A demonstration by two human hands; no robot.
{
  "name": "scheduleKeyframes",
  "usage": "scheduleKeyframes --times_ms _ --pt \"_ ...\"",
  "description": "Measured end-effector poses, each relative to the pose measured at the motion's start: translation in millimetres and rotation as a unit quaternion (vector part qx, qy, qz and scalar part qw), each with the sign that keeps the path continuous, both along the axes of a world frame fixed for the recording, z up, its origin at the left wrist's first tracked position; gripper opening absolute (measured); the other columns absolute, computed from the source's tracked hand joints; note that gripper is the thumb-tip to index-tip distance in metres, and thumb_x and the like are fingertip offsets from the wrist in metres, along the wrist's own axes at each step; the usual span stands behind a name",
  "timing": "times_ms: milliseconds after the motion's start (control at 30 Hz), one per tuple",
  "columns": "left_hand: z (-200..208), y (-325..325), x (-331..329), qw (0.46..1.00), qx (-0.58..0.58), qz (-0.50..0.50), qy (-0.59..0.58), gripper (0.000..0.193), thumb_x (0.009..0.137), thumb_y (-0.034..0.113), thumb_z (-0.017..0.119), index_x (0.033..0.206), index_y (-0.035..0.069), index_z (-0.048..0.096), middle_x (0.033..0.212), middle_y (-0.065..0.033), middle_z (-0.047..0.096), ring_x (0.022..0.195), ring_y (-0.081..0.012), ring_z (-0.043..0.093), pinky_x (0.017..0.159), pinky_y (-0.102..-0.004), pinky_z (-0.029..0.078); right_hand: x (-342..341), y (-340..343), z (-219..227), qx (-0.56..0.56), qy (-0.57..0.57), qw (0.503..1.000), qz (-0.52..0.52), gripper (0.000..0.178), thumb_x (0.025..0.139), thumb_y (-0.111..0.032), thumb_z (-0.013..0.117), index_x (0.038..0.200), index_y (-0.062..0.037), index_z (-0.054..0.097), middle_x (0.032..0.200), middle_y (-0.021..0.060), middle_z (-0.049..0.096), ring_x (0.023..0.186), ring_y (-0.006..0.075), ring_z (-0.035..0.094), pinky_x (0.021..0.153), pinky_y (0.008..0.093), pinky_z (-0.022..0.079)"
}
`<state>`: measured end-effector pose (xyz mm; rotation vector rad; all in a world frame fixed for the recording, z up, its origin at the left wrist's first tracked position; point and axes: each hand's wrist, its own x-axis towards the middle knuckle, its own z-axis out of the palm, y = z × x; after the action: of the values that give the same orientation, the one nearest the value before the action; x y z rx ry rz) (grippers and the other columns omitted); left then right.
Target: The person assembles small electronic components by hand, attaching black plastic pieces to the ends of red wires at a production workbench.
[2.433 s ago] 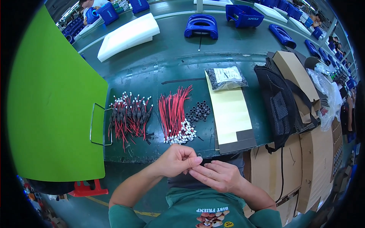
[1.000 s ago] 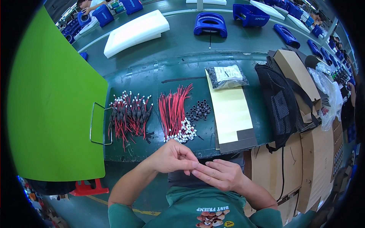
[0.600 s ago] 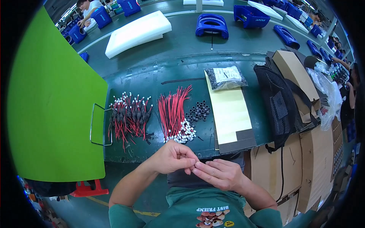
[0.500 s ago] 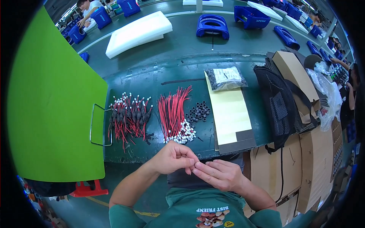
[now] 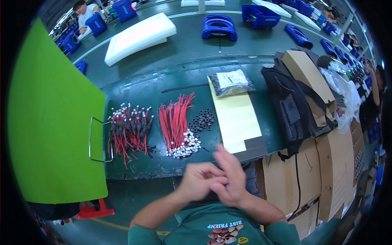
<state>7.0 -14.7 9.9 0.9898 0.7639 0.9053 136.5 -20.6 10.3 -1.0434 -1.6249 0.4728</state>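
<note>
My two hands meet in front of the table's near edge. My left hand [image 5: 199,182] is closed, its fingers curled with their tips against the other palm; anything inside is hidden. My right hand [image 5: 231,176] has its fingers stretched out and its thumb against the left fingertips. Beyond them lies a bundle of red wires [image 5: 175,116] with white connectors [image 5: 183,145] at the near end. Small black ring-shaped parts [image 5: 201,120] form a pile beside it. At the left is a heap of red and black wires [image 5: 130,128] with dark lumps and white connectors.
A bag of dark parts [image 5: 232,83] rests on a pale yellow sheet [image 5: 238,118]. On the right are a black mesh bag [image 5: 286,108] and cardboard boxes [image 5: 296,175]. A green panel [image 5: 57,118] stands left, with a metal wire frame [image 5: 90,141]. White foam [image 5: 139,38] and blue housings [image 5: 219,27] lie farther back.
My right hand has turned upright, its fingers now pointing away from me, and the left fingertips have moved onto its palm. The view has shifted, moving the table slightly left in the picture.
</note>
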Motion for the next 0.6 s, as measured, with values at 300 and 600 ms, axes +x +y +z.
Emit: scheduleKeyframes --times_ms 300,600 --pt "15 -16 20 0.995 0.051 0.079 -0.019 0.010 0.076 -0.007 0.059 0.086 -0.007 0.060 0.081 -0.0111 0.063 0.070 -0.0151 0.062 0.064 -0.0247 0.051 25 43 17 -0.237 0.384 0.890 -0.059 0.018 0.085 -0.009 0.050 0.095 0.0047 0.056 0.053 0.0012 0.050 0.042 0.0086 0.047 0.049 0.0223 0.047" --pt "-14 -2 15 0.976 -0.070 0.141 -0.147 0.010 0.077 0.000 0.062 0.083 -0.004 0.054 0.069 -0.0095 0.061 0.058 -0.0136 0.060 0.061 -0.0250 0.052 32 8 -3 -0.269 0.417 0.868 0.004 0.011 0.081 -0.002 0.053 0.071 0.0010 0.053 0.052 0.0027 0.049 0.039 0.0062 0.041 0.044 0.0214 0.045"
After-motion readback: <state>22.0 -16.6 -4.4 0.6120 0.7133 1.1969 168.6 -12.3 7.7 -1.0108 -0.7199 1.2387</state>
